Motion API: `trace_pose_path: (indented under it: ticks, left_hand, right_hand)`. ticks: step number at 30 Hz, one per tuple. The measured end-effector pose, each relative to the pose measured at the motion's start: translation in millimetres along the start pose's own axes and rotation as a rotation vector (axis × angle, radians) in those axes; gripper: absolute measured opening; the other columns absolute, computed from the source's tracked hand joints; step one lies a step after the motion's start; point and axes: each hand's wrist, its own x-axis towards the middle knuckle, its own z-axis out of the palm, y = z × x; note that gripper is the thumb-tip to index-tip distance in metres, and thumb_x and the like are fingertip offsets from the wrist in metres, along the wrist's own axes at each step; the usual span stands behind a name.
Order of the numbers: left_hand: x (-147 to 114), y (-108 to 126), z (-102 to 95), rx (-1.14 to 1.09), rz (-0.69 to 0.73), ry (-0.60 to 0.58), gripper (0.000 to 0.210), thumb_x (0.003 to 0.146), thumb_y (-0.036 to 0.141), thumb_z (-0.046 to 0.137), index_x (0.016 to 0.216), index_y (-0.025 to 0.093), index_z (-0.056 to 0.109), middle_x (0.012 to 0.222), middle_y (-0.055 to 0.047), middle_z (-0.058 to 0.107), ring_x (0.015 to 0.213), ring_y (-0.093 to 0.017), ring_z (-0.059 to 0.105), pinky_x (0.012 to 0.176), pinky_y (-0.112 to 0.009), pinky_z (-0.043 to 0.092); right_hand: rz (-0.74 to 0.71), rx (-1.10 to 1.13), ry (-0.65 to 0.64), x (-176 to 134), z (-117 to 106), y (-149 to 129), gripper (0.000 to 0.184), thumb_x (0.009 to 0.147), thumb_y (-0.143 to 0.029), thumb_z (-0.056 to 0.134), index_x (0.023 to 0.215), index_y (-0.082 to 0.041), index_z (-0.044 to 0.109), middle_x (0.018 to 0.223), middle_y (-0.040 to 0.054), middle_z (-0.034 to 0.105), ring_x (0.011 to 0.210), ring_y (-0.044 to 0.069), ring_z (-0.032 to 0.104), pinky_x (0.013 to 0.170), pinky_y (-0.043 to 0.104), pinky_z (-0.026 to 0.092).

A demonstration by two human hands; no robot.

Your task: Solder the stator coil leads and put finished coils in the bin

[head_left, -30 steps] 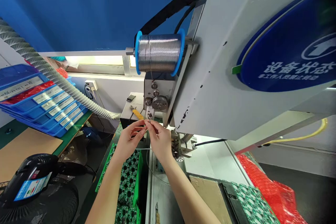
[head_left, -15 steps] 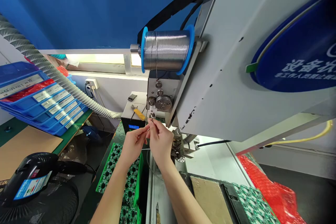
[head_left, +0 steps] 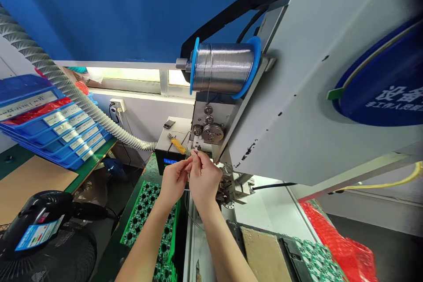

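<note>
Below the gear feeder [head_left: 211, 130] of a machine, my two hands meet with their fingertips together. My left hand [head_left: 175, 180] is closed in a pinch, its fingertips against those of the right. Also pinching, my right hand [head_left: 205, 176] is held slightly higher, just under the feeder outlet. What the fingers hold is too small and hidden to make out. A spool of solder wire [head_left: 224, 68] with blue flanges sits above, and its strand runs down to the feeder. Behind the right hand is a metal clamp assembly [head_left: 231, 187].
Left of my arms lie green circuit boards [head_left: 142, 211]. A black control box [head_left: 165, 158] carries a yellow-handled tool [head_left: 177, 144]. A black fan [head_left: 49, 233] stands lower left, near stacked blue trays [head_left: 49, 119]. The large machine housing [head_left: 280, 97] fills the right.
The view has shifted a little, so the spool and machine appear further right. My hands stay pinched together under the feeder, with only slight finger movement.
</note>
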Motion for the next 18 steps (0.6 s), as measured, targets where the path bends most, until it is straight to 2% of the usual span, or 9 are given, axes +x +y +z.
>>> trace_pose_path:
  ticks: [5, 8, 12, 15, 18]
  left_hand:
    - [0, 2, 3.0, 0.031, 0.025, 0.017, 0.025, 0.081, 0.019, 0.042, 0.09, 0.015, 0.065, 0.065, 0.0, 0.059, 0.058, -0.013, 0.049, 0.055, -0.021, 0.037]
    - [-1, 3, 5.2, 0.052, 0.027, 0.035, 0.024, 0.081, 0.02, 0.042, 0.078, 0.014, 0.064, 0.059, 0.001, 0.055, 0.054, -0.012, 0.046, 0.051, -0.021, 0.034]
    - [-1, 3, 5.2, 0.098, 0.038, 0.049, 0.024, 0.081, 0.018, 0.04, 0.081, 0.015, 0.064, 0.065, 0.0, 0.059, 0.059, -0.014, 0.051, 0.056, -0.022, 0.038]
    - [3, 7, 1.6, 0.164, 0.045, 0.036, 0.024, 0.081, 0.016, 0.04, 0.087, 0.018, 0.064, 0.071, -0.001, 0.063, 0.063, -0.015, 0.055, 0.06, -0.024, 0.04]
    - [-1, 14, -3.9, 0.245, 0.056, 0.054, 0.021, 0.081, 0.021, 0.046, 0.096, 0.021, 0.061, 0.082, -0.002, 0.065, 0.079, -0.019, 0.058, 0.074, -0.029, 0.042]
  right_hand:
    - [-0.038, -0.053, 0.027, 3, -1, -3, 0.033, 0.084, -0.025, 0.039, 0.055, -0.017, 0.051, 0.045, -0.0011, 0.051, 0.041, 0.01, 0.045, 0.043, 0.02, 0.032]
    - [-0.033, -0.049, 0.023, 5, -1, -4, 0.031, 0.084, -0.023, 0.039, 0.057, -0.017, 0.053, 0.048, 0.0004, 0.056, 0.043, 0.011, 0.049, 0.044, 0.02, 0.034]
    - [-0.001, -0.008, -0.014, 6, -2, -6, 0.032, 0.086, -0.026, 0.039, 0.061, -0.017, 0.057, 0.053, 0.0009, 0.062, 0.046, 0.012, 0.055, 0.046, 0.02, 0.04]
    - [0.082, 0.082, -0.098, -2, -13, -10, 0.028, 0.087, -0.032, 0.042, 0.085, -0.015, 0.064, 0.069, 0.0051, 0.069, 0.058, 0.015, 0.063, 0.053, 0.022, 0.048]
    - [0.108, 0.167, -0.229, -28, -41, -10, 0.036, 0.089, -0.031, 0.039, 0.119, -0.015, 0.051, 0.096, 0.0103, 0.068, 0.071, 0.016, 0.067, 0.061, 0.025, 0.053]
